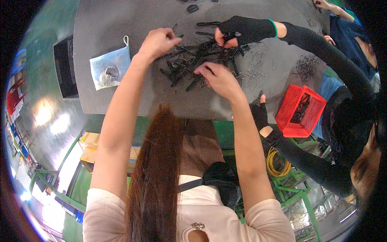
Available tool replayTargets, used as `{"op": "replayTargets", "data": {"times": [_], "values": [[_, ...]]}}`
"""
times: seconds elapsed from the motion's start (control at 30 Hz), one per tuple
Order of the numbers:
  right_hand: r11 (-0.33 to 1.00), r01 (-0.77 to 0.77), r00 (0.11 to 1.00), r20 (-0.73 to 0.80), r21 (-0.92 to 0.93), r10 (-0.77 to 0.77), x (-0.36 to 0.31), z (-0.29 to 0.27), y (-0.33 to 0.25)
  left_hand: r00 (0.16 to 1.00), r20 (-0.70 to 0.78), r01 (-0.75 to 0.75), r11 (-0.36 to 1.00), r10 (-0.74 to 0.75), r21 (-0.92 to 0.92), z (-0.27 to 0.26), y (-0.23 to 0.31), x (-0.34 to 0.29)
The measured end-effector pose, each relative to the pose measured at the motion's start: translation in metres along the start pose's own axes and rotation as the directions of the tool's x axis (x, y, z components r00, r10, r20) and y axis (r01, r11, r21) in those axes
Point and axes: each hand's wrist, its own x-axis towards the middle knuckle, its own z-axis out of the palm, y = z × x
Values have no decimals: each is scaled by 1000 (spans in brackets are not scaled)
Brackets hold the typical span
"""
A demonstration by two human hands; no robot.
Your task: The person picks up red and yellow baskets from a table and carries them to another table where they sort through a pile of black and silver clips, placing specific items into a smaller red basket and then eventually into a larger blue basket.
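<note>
A loose pile of slim black pieces and thin bent wire hooks lies on the grey table. At the pile's upper left, my left hand is closed in a pinch; a small dark tip and a bit of wire show by its fingertips, too small to name. My right hand hovers at the near side of the pile, thumb and fingers pinched together around something dark that they mostly hide. Across the pile, a co-worker's black-gloved hand with bare fingertips reaches into the same pieces.
A blue-and-white pouch lies at left, near a black crate beside the grey table. At right stand a red basket holding black pieces and a heap of wire hooks. The co-worker's other gloved hand is by the table edge.
</note>
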Motion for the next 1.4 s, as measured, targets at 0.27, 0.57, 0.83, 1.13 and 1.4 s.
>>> {"op": "replayTargets", "data": {"times": [0.27,0.57,0.83,1.13,1.4], "values": [[773,145,835,-343,-618,-431,90,2,-32,982,-187,-33,998,25,-44,-5,-22,-8],[546,52,909,-187,-836,-372,122,-18,-1,837,-458,-187,944,298,273,22,1,30],[664,61,852,-308,-745,-424,95,-30,10,878,-74,-374,774,473,511,13,13,44],[939,115,946,-254,-323,-203,93,-50,1,983,8,-166,916,182,-365,-27,-14,7],[924,-36,999,52,381,18,79,-41,15,944,325,268,461,47,-846,-31,-28,-43]]}}
